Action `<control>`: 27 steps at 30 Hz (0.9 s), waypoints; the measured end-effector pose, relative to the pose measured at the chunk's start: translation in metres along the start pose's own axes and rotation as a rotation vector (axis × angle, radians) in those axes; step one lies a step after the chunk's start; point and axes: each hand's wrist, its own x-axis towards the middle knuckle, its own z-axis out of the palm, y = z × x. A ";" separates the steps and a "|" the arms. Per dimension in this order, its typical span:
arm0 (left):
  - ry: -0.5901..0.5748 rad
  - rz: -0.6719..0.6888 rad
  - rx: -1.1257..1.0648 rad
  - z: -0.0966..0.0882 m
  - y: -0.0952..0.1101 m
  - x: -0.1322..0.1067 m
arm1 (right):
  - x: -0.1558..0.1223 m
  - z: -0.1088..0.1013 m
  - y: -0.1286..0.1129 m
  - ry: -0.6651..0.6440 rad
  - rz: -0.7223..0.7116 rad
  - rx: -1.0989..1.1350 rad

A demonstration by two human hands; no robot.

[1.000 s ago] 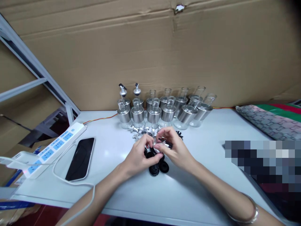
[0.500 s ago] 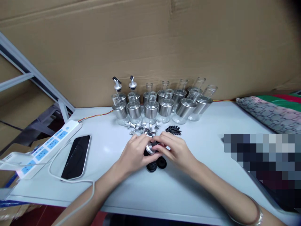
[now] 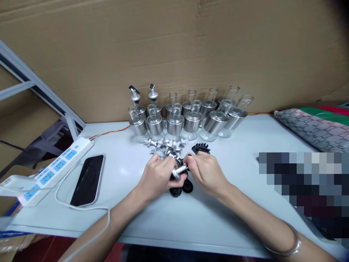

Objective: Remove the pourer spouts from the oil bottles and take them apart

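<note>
My left hand [image 3: 159,175] and my right hand [image 3: 205,172] meet over the middle of the white table [image 3: 218,214]. Both pinch one small silver pourer spout [image 3: 180,171], fingers curled round it. Black round gaskets [image 3: 181,188] lie on the table just under and in front of my hands. Beyond my fingers lies a heap of loose silver spouts [image 3: 165,146], and a pile of small black caps [image 3: 201,148] sits to its right. Several glass bottles with steel collars [image 3: 188,117] stand in two rows at the back; two at the left [image 3: 135,97] carry fitted spouts.
A black phone [image 3: 87,180] lies at the left beside a white and blue power strip [image 3: 51,171] with a white cable. Cardboard [image 3: 174,47] walls the back. A patterned fabric bundle [image 3: 313,129] lies at the right. A blurred patch covers the right near side.
My hands have shifted slightly on the silver spout, turning it so its round end now points toward me. The view tilted down a little.
</note>
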 end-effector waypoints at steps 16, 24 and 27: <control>0.106 -0.030 -0.084 -0.008 -0.004 0.003 | 0.011 -0.048 0.095 -0.004 0.713 0.010; 0.087 -0.035 -0.024 -0.009 -0.004 0.003 | 0.012 -0.048 0.095 -0.139 0.839 -0.040; 0.083 -0.016 -0.017 -0.009 -0.004 0.002 | 0.007 -0.050 0.103 -0.231 0.907 -0.074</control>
